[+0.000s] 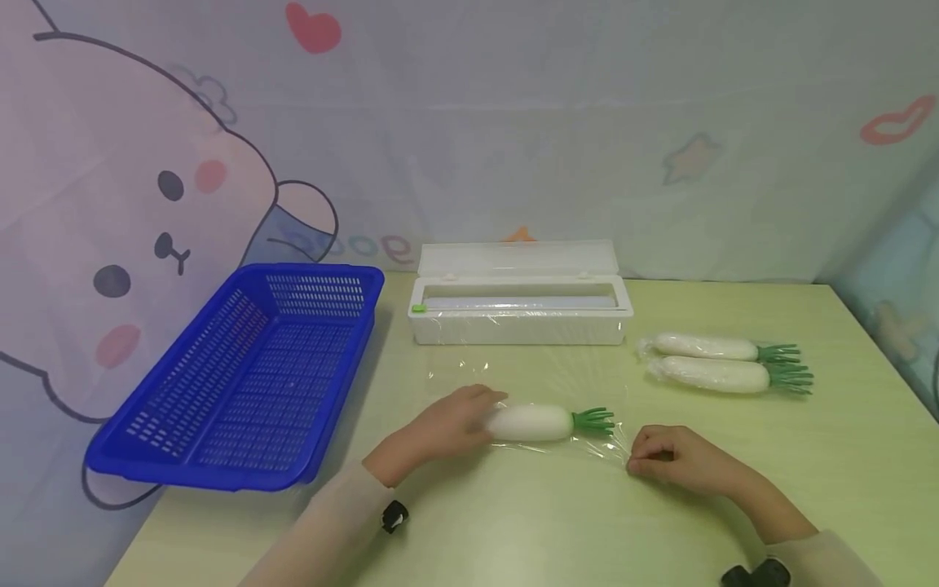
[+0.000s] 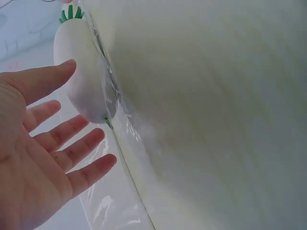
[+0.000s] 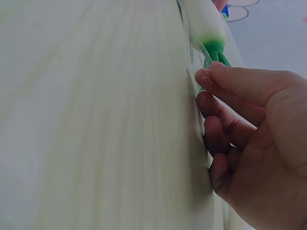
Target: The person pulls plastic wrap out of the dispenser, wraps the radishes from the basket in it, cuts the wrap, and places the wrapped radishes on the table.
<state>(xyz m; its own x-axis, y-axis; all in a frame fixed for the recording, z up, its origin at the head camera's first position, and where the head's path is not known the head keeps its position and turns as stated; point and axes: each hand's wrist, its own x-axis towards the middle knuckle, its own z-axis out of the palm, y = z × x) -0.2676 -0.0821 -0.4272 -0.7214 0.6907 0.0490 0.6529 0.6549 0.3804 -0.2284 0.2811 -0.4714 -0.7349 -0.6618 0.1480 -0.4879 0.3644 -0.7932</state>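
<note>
A white radish [image 1: 531, 423] with green stems lies on a sheet of clear plastic wrap [image 1: 469, 367] in front of the white wrap dispenser [image 1: 517, 328]. My left hand [image 1: 458, 420] is at the radish's left end; in the left wrist view its fingers are spread and fairly straight, with the thumb near the radish [image 2: 79, 62]. With thumb and forefinger, my right hand [image 1: 685, 458] pinches the wrap's near right corner, just beyond the stems. The right wrist view shows this pinch, the other fingers of the right hand [image 3: 259, 124] loosely curled.
At the left stands a blue plastic basket [image 1: 315, 440]. Two wrapped radishes [image 1: 722, 375] lie side by side at the right of the table [image 1: 557, 530]. The dispenser's lid [image 1: 517, 258] stands raised, near the patterned cloth backdrop [image 1: 528, 147].
</note>
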